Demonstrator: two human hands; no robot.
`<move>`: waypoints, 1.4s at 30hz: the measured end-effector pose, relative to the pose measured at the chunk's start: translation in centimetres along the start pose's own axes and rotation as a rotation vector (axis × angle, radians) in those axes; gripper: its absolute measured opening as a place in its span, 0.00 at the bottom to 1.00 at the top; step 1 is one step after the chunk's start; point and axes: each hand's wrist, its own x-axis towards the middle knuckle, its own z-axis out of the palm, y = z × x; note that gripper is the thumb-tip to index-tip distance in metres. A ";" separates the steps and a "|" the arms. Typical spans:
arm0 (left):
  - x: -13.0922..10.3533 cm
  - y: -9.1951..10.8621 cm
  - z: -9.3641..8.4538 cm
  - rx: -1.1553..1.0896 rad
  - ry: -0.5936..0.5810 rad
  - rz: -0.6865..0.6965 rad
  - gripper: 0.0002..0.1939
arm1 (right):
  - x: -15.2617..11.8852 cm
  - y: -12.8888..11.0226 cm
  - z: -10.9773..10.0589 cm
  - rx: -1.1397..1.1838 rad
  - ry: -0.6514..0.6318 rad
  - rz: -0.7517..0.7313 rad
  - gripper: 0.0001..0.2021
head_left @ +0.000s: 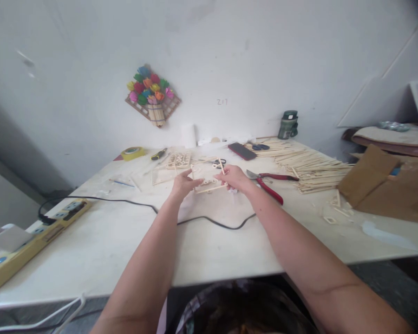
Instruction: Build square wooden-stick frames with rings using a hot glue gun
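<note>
A square frame of thin pale wooden sticks (211, 189) is held between my two hands, above the middle of the white table. My left hand (185, 183) grips its left side, thumb pointing inward. At its right side, my right hand (231, 177) pinches the stick near the lower right corner. Small wooden pieces show inside the frame. Just behind lie black-handled scissors (218, 163) and, to the left, a finished-looking wooden lattice panel (179, 160).
Red-handled pruning shears (270, 184) lie right of my right hand, before a pile of sticks (310, 168) and a cardboard box (386, 181). A black cable (212, 221) crosses the table from a yellow power strip (45, 236). A phone (242, 150) and yellow tape (132, 153) lie farther back.
</note>
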 end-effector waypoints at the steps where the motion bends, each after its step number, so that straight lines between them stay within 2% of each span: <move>1: -0.1 0.1 0.0 -0.014 -0.011 0.001 0.49 | -0.1 -0.1 -0.1 0.008 -0.005 -0.002 0.20; 14: -0.1 0.1 0.0 -0.034 0.002 0.005 0.49 | 0.4 0.4 0.2 0.004 0.002 0.004 0.16; 22: 0.4 -0.4 -0.2 -0.026 0.044 0.057 0.47 | 0.0 0.0 -0.3 0.114 -0.018 0.027 0.12; 30: -0.1 0.3 -0.4 -0.209 0.053 0.146 0.44 | 0.1 0.0 -0.5 0.157 0.048 -0.005 0.11; 35: -0.7 1.1 -0.5 -0.294 0.019 0.115 0.35 | 0.2 -0.2 -0.5 0.239 0.086 0.025 0.09; 38: -0.8 1.0 -0.5 -0.256 0.007 0.118 0.27 | 0.3 -0.1 -0.4 0.252 0.104 0.031 0.09; 42: -0.5 0.6 -0.4 -0.209 0.030 0.116 0.22 | 0.3 0.0 -0.3 0.254 0.125 0.046 0.08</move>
